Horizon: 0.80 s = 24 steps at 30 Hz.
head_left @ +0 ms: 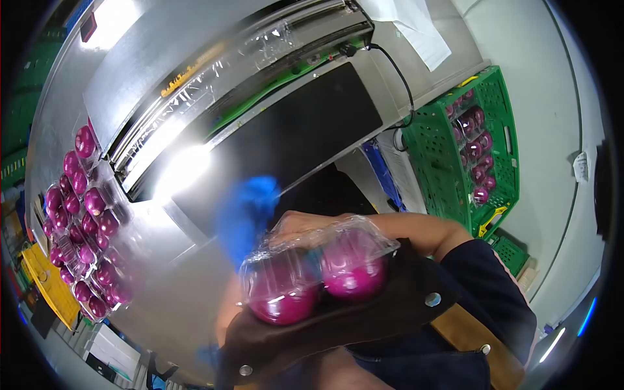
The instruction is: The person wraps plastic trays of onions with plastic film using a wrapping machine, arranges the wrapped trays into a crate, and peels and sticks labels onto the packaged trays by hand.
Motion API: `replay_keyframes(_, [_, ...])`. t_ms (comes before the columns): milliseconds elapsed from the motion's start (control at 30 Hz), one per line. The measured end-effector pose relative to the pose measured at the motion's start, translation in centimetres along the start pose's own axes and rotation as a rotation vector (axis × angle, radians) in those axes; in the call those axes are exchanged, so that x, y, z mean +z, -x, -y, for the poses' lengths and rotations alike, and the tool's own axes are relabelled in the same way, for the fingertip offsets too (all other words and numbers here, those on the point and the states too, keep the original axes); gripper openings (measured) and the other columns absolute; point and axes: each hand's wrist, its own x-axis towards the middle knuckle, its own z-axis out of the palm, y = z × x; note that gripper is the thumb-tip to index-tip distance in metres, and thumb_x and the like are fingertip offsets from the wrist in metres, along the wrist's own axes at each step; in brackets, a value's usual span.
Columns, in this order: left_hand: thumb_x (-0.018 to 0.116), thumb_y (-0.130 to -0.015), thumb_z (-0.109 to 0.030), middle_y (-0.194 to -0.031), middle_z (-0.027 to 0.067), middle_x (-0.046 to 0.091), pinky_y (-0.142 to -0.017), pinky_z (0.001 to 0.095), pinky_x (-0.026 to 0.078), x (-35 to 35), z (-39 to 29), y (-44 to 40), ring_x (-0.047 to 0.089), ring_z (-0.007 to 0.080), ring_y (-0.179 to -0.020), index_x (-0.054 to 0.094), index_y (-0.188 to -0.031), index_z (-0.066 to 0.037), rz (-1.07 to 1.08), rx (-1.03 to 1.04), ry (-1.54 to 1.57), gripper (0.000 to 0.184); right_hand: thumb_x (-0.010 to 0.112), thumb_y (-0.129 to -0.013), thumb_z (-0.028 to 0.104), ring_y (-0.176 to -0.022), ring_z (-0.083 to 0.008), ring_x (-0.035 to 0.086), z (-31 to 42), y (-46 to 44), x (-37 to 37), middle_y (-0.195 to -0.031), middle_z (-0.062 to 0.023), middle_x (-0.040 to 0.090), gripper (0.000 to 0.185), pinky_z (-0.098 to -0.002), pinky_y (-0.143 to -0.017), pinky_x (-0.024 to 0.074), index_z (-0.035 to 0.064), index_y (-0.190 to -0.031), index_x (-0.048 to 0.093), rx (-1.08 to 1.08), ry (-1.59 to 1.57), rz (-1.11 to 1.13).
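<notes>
A clear plastic pack of red onions point(354, 276) is held up in front of my dark apron, close to the camera. Two large onions show through its shiny, wrinkled film. My right hand point(299, 224) is at the back edge of the pack, its fingers mostly hidden behind it. A blue-green patch, perhaps a glove, shows through the plastic between the onions. My left hand point(247, 214), in a blue glove, is smeared by motion beside the pack's left end. Whether it touches the film cannot be made out.
A film wrapping machine point(260, 49) with a dark plate point(312, 123) stands ahead on the steel table point(166, 273). Several packed red onions point(78, 221) lie at left, near a yellow crate point(49, 286). At right, a green crate point(429, 156) holds more onion packs. A black cable point(406, 81) hangs by the machine.
</notes>
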Motion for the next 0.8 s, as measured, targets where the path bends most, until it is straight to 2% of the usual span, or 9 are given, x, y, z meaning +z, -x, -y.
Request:
replay_keyframes(100, [0.051, -0.094, -0.02, -0.115, 0.0104, 0.059, -0.085, 0.0345, 0.048, 3.2, -1.6, -0.9, 0.057, 0.0188, -0.103, 0.056, -0.118, -0.003, 0.161, -0.058, 0.059, 0.029, 0.055, -0.087, 0.026, -0.081, -0.0293, 0.06, -1.0, 3.3, -1.1, -0.086, -0.0129, 0.061, 0.023, -0.0392, -0.07, 0.0477, 0.0038, -0.083, 0.062, -0.276, 0.44, -0.042])
replay_keyframes(233, [0.051, -0.094, -0.019, -0.118, 0.0106, 0.057, -0.088, 0.0352, 0.048, 6.4, -2.4, -1.2, 0.056, 0.0194, -0.105, 0.056, -0.119, -0.003, 0.274, -0.133, 0.088, 0.03, 0.058, -0.084, 0.024, -0.104, -0.0314, 0.059, -1.3, 10.0, -7.6, -0.107, -0.013, 0.063, 0.028, -0.0396, -0.08, 0.0496, 0.0043, -0.103, 0.061, 0.506, 0.861, 0.145])
replay_keyframes(300, [0.051, -0.094, -0.019, -0.119, 0.0107, 0.057, -0.089, 0.0356, 0.047, 7.9, -2.8, -2.2, 0.056, 0.0197, -0.107, 0.055, -0.119, -0.003, 0.32, -0.164, 0.068, 0.03, 0.058, -0.088, 0.03, -0.11, -0.0318, 0.057, 4.3, 12.9, -9.2, -0.117, -0.0158, 0.06, 0.039, -0.0396, -0.084, 0.0488, 0.0045, -0.117, 0.055, 0.642, 0.425, -0.537])
replay_keyframes(367, [0.051, -0.094, -0.018, -0.12, 0.0108, 0.056, -0.091, 0.0359, 0.047, 9.4, -3.2, -3.2, 0.055, 0.02, -0.108, 0.055, -0.12, -0.004, 0.367, -0.189, 0.022, 0.03, 0.058, -0.09, 0.037, -0.108, -0.0302, 0.059, 8.5, 13.6, -7.3, -0.118, -0.018, 0.06, 0.05, -0.0389, -0.087, 0.0479, 0.0054, -0.128, 0.05, -0.039, 0.676, -0.659])
replay_keyframes(533, [0.051, -0.094, -0.017, -0.124, 0.011, 0.055, -0.094, 0.0368, 0.046, 14.0, -3.2, -6.3, 0.054, 0.0208, -0.111, 0.054, -0.122, -0.004, 0.567, -0.113, -0.445, 0.031, 0.05, -0.091, 0.055, -0.11, -0.0266, 0.056, 9.5, 16.4, -6.1, -0.115, -0.0173, 0.061, 0.062, -0.0365, -0.094, 0.0423, 0.0009, -0.121, 0.055, 0.324, -0.091, -0.444])
replay_keyframes(600, [0.051, -0.093, -0.017, -0.125, 0.0111, 0.054, -0.096, 0.0372, 0.046, 15.9, -2.4, -7.1, 0.054, 0.0211, -0.112, 0.054, -0.122, -0.004, 0.645, -0.034, -0.739, 0.031, 0.043, -0.096, 0.048, -0.1, -0.0216, 0.056, 6.1, 19.3, -6.1, -0.106, -0.0125, 0.062, 0.052, -0.034, -0.091, 0.0426, -0.0003, -0.108, 0.059, 0.115, -0.02, -0.706])
replay_keyframes(667, [0.051, -0.092, -0.024, -0.128, 0.0144, 0.053, -0.095, 0.039, 0.046, 18.1, -1.8, -7.5, 0.054, 0.0258, -0.115, 0.052, -0.125, -0.004, 0.564, -0.46, -0.168, 0.038, 0.038, -0.1, 0.035, -0.097, -0.0144, 0.053, 3.5, 23.7, -5.5, -0.102, -0.0034, 0.061, 0.037, -0.0305, -0.089, 0.0417, 0.005, -0.101, 0.06, 0.028, -0.449, -0.955])
replay_keyframes(767, [0.051, -0.092, -0.032, -0.127, 0.0168, 0.055, -0.095, 0.0392, 0.046, 21.9, -2.9, -8.7, 0.055, 0.0261, -0.114, 0.049, -0.127, -0.001, 0.635, -0.585, -0.046, 0.047, 0.039, -0.084, 0.076, -0.128, -0.0275, 0.039, 5.9, 29.3, -5.1, -0.138, -0.0132, 0.045, 0.086, -0.048, -0.107, 0.0283, 0.0088, -0.136, 0.046, 0.155, -1.006, -2.001])
replay_keyframes(800, [0.052, -0.093, -0.034, -0.126, 0.0172, 0.056, -0.096, 0.0388, 0.045, 23.0, -3.6, -9.0, 0.056, 0.0251, -0.112, 0.049, -0.127, 0.001, 0.703, -0.544, -0.128, 0.049, 0.039, -0.078, 0.082, -0.136, -0.0317, 0.028, 1.7, 35.8, -4.5, -0.145, -0.0168, 0.035, 0.096, -0.0534, -0.111, 0.0173, 0.0092, -0.14, 0.04, -0.047, -0.687, -1.886])
